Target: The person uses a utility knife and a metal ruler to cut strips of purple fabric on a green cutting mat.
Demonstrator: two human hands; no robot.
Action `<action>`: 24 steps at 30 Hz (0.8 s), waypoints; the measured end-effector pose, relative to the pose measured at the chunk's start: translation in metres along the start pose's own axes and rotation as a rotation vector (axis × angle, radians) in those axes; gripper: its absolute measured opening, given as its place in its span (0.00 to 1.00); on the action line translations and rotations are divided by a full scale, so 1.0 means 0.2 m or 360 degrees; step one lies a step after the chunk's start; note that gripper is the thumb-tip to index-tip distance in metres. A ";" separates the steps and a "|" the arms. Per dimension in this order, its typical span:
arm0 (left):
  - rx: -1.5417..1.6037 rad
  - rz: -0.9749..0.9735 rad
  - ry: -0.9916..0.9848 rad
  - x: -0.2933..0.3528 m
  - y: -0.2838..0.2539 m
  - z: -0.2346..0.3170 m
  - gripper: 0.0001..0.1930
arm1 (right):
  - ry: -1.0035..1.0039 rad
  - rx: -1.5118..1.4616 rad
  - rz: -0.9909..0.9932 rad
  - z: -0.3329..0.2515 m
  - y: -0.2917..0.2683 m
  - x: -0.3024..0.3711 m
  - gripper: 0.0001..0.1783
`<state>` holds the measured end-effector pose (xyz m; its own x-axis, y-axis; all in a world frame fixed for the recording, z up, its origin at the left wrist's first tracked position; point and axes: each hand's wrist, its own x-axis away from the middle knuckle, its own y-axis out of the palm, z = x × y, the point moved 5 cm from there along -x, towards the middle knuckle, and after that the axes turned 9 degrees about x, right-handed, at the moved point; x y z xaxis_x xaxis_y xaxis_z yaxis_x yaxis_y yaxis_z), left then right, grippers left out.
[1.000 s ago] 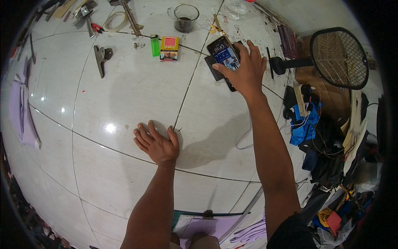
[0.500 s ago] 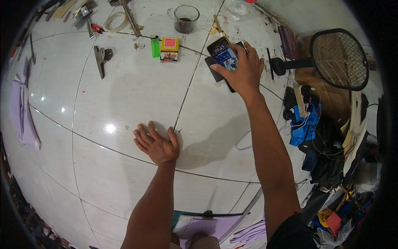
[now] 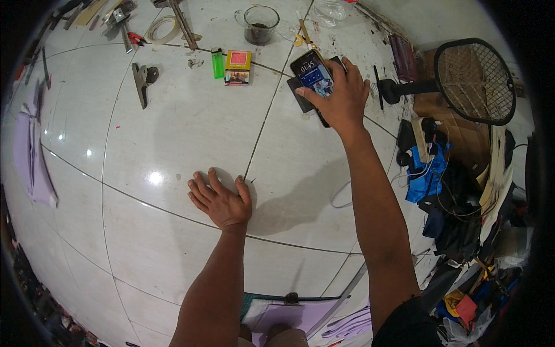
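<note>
My right hand [image 3: 342, 103] reaches out over the tiles and grips a smartphone [image 3: 313, 74] by its edges, thumb on the near side. The phone's screen is lit. Under it lies a dark flat object [image 3: 300, 97], mostly covered, whose kind I cannot make out. My left hand [image 3: 221, 200] rests palm down on the white tiled floor [image 3: 173, 243] with its fingers spread, holding nothing. Left of the phone are a yellow and red cigarette pack [image 3: 237, 67] and a green lighter [image 3: 217, 63]. Beyond them stands a glass cup [image 3: 259, 25] with dark liquid inside.
A metal clip [image 3: 142, 84] and a tape roll [image 3: 163, 30] lie at the far left. To the right are a mosquito racket [image 3: 474, 81], a cardboard box [image 3: 448, 130] and a blue cloth [image 3: 426, 176]. Folded lilac fabric [image 3: 32, 156] is at the left edge; a clipboard [image 3: 283, 317] lies near my legs.
Almost nothing differs. The whole view has shifted very slightly; both hands keep their places, the right still on the phone.
</note>
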<state>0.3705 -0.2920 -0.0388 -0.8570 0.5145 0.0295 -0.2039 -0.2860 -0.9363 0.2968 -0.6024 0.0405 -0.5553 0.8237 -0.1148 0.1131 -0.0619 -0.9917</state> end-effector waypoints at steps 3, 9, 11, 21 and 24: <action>0.0012 -0.0013 -0.0017 0.00 0.00 0.00 0.36 | 0.0004 -0.0001 0.0015 0.00 0.00 -0.01 0.52; -0.0004 0.0002 -0.0008 0.00 0.01 -0.01 0.36 | 0.0003 0.0003 0.0027 0.00 -0.01 0.01 0.52; -0.0006 0.0005 -0.0009 0.00 0.01 -0.01 0.36 | 0.0038 -0.0021 0.0032 0.00 -0.02 0.02 0.52; -0.0001 0.0042 0.0031 0.00 0.01 -0.01 0.37 | -0.0002 -0.0027 0.0113 0.01 0.00 0.06 0.51; -0.0009 0.0027 0.0020 0.00 0.01 -0.01 0.36 | 0.0011 -0.0018 0.0107 0.01 0.00 0.06 0.50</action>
<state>0.3699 -0.2908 -0.0418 -0.8542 0.5198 0.0092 -0.1866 -0.2902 -0.9386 0.2881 -0.5947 0.0380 -0.5402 0.8219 -0.1805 0.1591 -0.1109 -0.9810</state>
